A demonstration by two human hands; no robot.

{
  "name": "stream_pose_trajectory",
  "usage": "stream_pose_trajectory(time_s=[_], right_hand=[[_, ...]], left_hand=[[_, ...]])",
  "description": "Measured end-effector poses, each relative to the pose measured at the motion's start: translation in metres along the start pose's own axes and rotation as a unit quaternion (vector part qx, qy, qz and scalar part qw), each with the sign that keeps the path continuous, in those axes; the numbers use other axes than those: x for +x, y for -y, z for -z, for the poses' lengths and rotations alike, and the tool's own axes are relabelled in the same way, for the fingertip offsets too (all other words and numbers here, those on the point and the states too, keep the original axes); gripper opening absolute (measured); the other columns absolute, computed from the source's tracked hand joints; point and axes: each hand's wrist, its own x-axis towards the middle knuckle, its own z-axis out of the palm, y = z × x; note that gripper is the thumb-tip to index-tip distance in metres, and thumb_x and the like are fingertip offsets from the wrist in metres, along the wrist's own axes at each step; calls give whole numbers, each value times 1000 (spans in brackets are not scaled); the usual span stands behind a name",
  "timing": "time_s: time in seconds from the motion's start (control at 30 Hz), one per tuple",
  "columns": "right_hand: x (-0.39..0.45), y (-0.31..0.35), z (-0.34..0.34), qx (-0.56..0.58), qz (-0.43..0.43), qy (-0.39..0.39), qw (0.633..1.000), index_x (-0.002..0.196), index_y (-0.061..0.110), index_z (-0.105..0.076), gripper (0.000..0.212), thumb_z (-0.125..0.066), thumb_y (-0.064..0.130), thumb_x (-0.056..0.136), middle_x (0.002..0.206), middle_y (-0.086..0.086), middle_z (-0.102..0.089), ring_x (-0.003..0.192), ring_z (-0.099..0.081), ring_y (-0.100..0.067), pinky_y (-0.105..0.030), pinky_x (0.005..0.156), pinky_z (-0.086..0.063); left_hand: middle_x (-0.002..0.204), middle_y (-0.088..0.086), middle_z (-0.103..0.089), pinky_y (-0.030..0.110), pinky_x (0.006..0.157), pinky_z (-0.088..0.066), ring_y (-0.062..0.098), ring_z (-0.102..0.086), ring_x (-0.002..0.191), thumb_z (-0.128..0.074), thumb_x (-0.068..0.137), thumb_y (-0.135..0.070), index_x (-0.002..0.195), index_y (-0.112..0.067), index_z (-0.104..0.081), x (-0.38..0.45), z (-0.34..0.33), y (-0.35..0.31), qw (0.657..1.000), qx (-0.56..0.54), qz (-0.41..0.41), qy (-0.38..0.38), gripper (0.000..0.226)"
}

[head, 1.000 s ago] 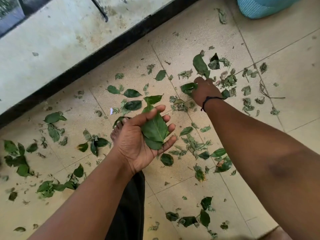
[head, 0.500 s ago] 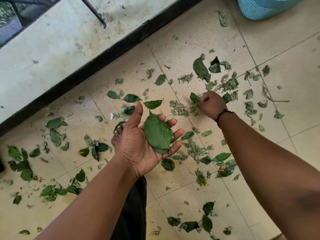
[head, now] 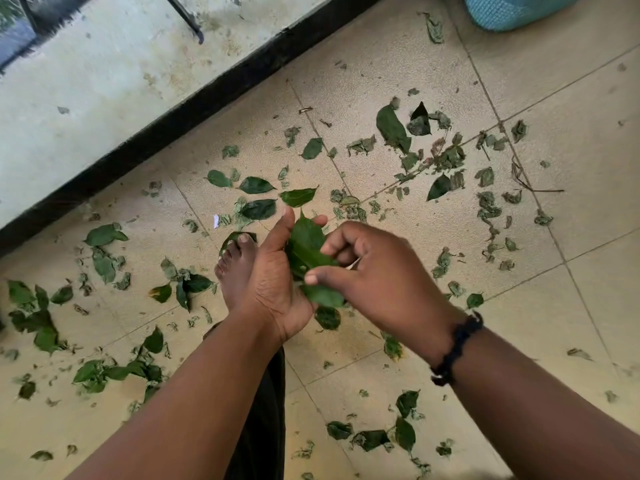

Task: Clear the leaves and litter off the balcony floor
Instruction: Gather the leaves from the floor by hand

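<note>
So left hand point(head: 277, 289) is palm-up and cupped at mid-frame, thumb raised, working as a tray for the collected leaves point(head: 306, 251); its grip is loosely curled round that small stack, not clamped, likely so more can be laid on top. Right hand point(head: 377, 275) is right against it, fingers curled, thumb and fingertips pinching a leaf at the stack's lower edge point(head: 322, 294) — reads as adding a fresh pick to the pile, though whether the leaf is already released I cannot tell. Black bracelet point(head: 457, 348) on the right wrist

Hands are held above the floor, over a bare foot point(head: 235, 265), so nothing in them touches the tiles. Gathering into one hand saves trips to a bin, that's my guess for the hold

Most of the task's stuff is not yet picked up: scattered leaves point(head: 256, 185) lie all over the tiled balcony floor point(head: 571, 306), a denser crumpled cluster upper right point(head: 446, 157), more at far left point(head: 31, 317) and near the bottom point(head: 370, 438). Thin twig point(head: 530, 185) at right, small white scrap point(head: 216, 221) near the foot. Blue woven basket point(head: 512, 12) at top edge, well apart from the hands, possibly the dump spot. Dark kerb point(head: 173, 129) runs diagonally along the floor edge

Judgement: early in the job, hand capacity small, loose stack could slip off the palm
</note>
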Motion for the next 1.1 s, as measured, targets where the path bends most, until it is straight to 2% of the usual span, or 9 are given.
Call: stream_pose_trajectory(time_s=[0.1, 0.17, 0.3, 0.43, 0.5, 0.6, 0.77, 0.93, 1.1], right_hand=[[0, -1, -14, 64, -9, -32, 997, 82, 21, -64, 17, -79, 28, 80, 74, 7, -65, 67, -62, -6, -36, 69, -56], [3, -5, -15, 27, -3, -85, 996, 82, 22, -60, 19, -76, 32, 83, 88, 18, -63, 73, -61, -2, -32, 69, -55], [3, -8, -9, -82, 21, -117, 990, 92, 28, -47, 34, -75, 45, 79, 97, 12, -46, 73, -51, -2, -24, 61, -47], [29, -23, 29, 166, -30, 10, 986, 99, 24, -58, 24, -73, 34, 83, 87, 8, -58, 62, -49, -6, -25, 52, -47], [62, -57, 51, 193, -76, -60, 976, 96, 19, -62, 11, -65, 28, 91, 85, 4, -62, 59, -50, -10, -23, 51, -43], [116, -120, 79, 37, -141, -208, 967, 99, 13, -64, 12, -59, 23, 94, 98, -6, -65, 85, -64, -26, -30, 67, -49], [158, -171, 93, -285, -186, -151, 928, 137, 11, -48, 39, -46, 19, 99, 147, -19, -39, 123, -49, -41, -46, 98, -43], [139, -184, 55, -401, -118, -139, 898, 149, 6, -27, 50, -34, 10, 100, 146, -22, -33, 110, -54, -44, -49, 87, -46], [109, -214, 31, -406, -94, -110, 902, 150, 15, -32, 50, -37, 17, 101, 156, -13, -28, 114, -53, -41, -44, 87, -48]], left_hand=[[76, 9, -70, 38, 73, -59, 25, -70, 74, -49, 91, -61, 96, -14, -65, -4, 0, 1, 999, -12, -12, 40, 50], [84, 11, -71, 41, 78, -59, 26, -71, 85, -50, 89, -60, 99, -12, -65, -6, -2, 1, 997, -13, -15, 73, 51], [84, 8, -68, 38, 77, -61, 23, -70, 81, -55, 89, -30, 89, -11, -65, -7, -9, 4, 994, 5, -17, 105, 21], [86, 5, -69, 39, 72, -59, 21, -69, 76, -56, 88, -24, 81, -17, -66, -5, -8, 0, 995, -13, -6, 97, 14], [87, 3, -68, 40, 72, -59, 22, -69, 78, -55, 89, -30, 78, -19, -66, -5, -7, -3, 995, -7, 2, 102, 19], [91, 5, -68, 50, 81, -56, 26, -69, 86, -53, 87, -47, 79, -18, -68, -8, -6, -5, 992, 6, 20, 121, 34], [99, 8, -69, 58, 85, -53, 31, -68, 97, -41, 77, -81, 92, -18, -72, -9, -4, -8, 989, 0, 47, 143, 72], [99, 9, -70, 61, 86, -52, 33, -68, 98, -29, 73, -91, 97, -19, -75, -6, -6, -5, 991, 1, 46, 126, 90], [99, 9, -70, 60, 83, -54, 33, -69, 95, -29, 87, -78, 97, -20, -77, -1, -8, -2, 993, 7, 56, 102, 76]])
